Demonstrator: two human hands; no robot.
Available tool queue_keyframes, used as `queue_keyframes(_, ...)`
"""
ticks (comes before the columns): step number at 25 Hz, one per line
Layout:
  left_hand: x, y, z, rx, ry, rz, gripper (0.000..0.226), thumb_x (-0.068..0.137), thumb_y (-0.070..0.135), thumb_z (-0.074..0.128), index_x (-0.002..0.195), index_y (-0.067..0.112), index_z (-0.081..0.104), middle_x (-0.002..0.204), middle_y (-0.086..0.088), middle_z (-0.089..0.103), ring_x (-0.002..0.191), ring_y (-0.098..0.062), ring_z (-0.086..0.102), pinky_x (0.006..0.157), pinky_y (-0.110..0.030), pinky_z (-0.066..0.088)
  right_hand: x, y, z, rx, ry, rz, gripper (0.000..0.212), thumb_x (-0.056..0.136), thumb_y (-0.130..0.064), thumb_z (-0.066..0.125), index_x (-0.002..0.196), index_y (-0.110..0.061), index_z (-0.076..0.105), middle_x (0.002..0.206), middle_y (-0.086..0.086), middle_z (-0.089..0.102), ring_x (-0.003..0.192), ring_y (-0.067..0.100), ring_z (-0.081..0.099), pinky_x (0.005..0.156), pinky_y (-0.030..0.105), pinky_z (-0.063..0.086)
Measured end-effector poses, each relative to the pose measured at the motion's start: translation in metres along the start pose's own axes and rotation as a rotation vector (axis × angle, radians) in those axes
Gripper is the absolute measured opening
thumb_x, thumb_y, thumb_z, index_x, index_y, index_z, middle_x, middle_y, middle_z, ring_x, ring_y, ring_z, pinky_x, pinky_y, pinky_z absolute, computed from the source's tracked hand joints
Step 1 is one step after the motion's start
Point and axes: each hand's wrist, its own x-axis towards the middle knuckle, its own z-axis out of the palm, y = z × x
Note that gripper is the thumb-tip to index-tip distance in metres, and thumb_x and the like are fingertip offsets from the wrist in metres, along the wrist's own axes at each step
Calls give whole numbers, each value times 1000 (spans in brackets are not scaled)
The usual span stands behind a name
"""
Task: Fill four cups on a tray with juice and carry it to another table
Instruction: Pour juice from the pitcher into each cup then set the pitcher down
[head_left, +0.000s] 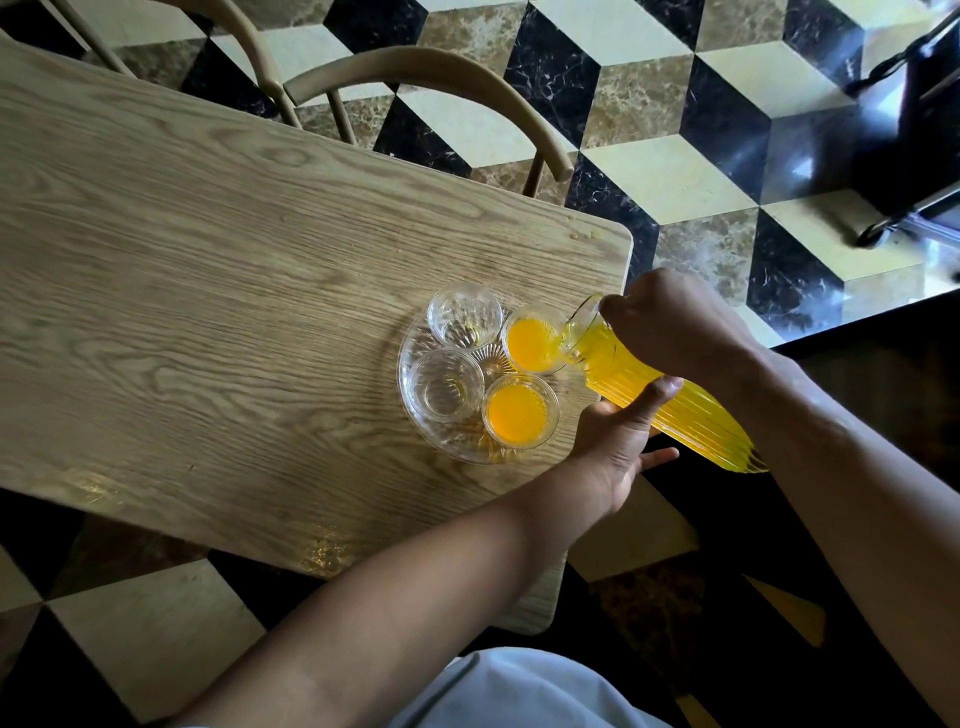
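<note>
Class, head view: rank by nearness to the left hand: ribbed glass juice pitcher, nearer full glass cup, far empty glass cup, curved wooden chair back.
1. Ribbed glass juice pitcher, touching the left hand.
2. Nearer full glass cup, tray's near side.
3. Far empty glass cup, tray's far side.
4. Curved wooden chair back, beyond the table.

Left forearm (415, 597) and right forearm (857, 493) both bare, smooth skin, light sheen along the right one. Left grip (618, 447) and right grip (675, 327) bare too, left thumbnail cut short. Pale grey-white garment (519, 691) at torso, soft folds, one dark seam line
</note>
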Motion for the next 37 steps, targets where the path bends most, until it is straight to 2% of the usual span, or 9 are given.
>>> queue_keyframes(7, 3, 6, -5, 13, 15, 35, 114, 6, 67, 92, 97, 11, 52, 90, -5, 35, 90, -20, 46, 62, -32, 60, -5, 2, -1, 95, 40, -51, 48, 96, -36, 53, 61, -3, 49, 58, 14, 52, 61, 37, 54, 55, 34, 42)
queue_keyframes(11, 6, 9, -11, 21, 17, 36, 123, 10, 64, 96, 111, 7, 54, 94, -8, 37, 97, -28, 48, 65, -35, 62, -6, -3, -5, 154, 42, -51, 47, 97, -32, 55, 61, -3, 48, 56, 12, 50, 56, 31, 48, 51, 32, 37)
queue_keyframes(15, 2, 18, -15, 9, 33, 75, 144, 7, 65, 94, 127, -5, 56, 98, -6, 37, 98, -24, 49, 66, -35, 63, -5, -11, -8, 158, 48, -62, 46, 96, -32, 55, 62, -2, 51, 58, 13, 53, 57, 32, 50, 51, 31, 36)
queue_keyframes(18, -6, 25, -15, -29, 7, 84, 132, 7, 64, 91, 119, 5, 55, 101, -3, 39, 102, -21, 50, 71, -38, 64, -2, -20, -9, 124, 50, -96, 45, 98, -34, 54, 71, 1, 58, 65, 18, 60, 64, 38, 58, 53, 32, 39)
queue_keyframes(21, -11, 32, -14, -37, 11, 49, 132, 7, 64, 92, 120, 8, 53, 104, -4, 40, 110, -28, 52, 77, -43, 64, 0, -26, -12, 105, 50, -115, 46, 98, -36, 54, 71, 1, 59, 62, 13, 57, 62, 34, 56, 53, 30, 38)
queue_keyframes(25, -14, 42, -19, -43, 34, 89, 134, 11, 62, 92, 125, 2, 54, 110, -8, 45, 103, -22, 52, 65, -35, 60, 5, -36, -15, 116, 39, -112, 45, 98, -36, 55, 71, 0, 59, 61, 10, 55, 58, 29, 51, 53, 29, 38)
queue_keyframes(28, -15, 46, -21, -52, 42, 118, 124, 16, 60, 89, 120, 3, 55, 98, -4, 40, 89, -15, 48, 56, -29, 57, 7, -44, -17, 99, 29, -108, 43, 97, -36, 55, 68, -3, 57, 59, 7, 52, 54, 23, 47, 52, 27, 37)
queue_keyframes(32, -13, 51, -25, -53, 57, 122, 129, 19, 60, 89, 129, -2, 60, 101, -3, 44, 88, -13, 50, 58, -29, 59, 13, -53, -17, 75, 19, -105, 43, 98, -34, 55, 70, -2, 57, 59, 6, 51, 52, 20, 45, 51, 27, 35)
queue_keyframes(37, -15, 56, -26, -68, 27, 69, 99, 22, 58, 87, 104, 11, 58, 93, -2, 42, 87, -13, 50, 61, -31, 59, 19, -57, -16, 50, -13, -108, 44, 98, -37, 55, 74, -1, 62, 64, 9, 57, 54, 22, 49, 51, 27, 35)
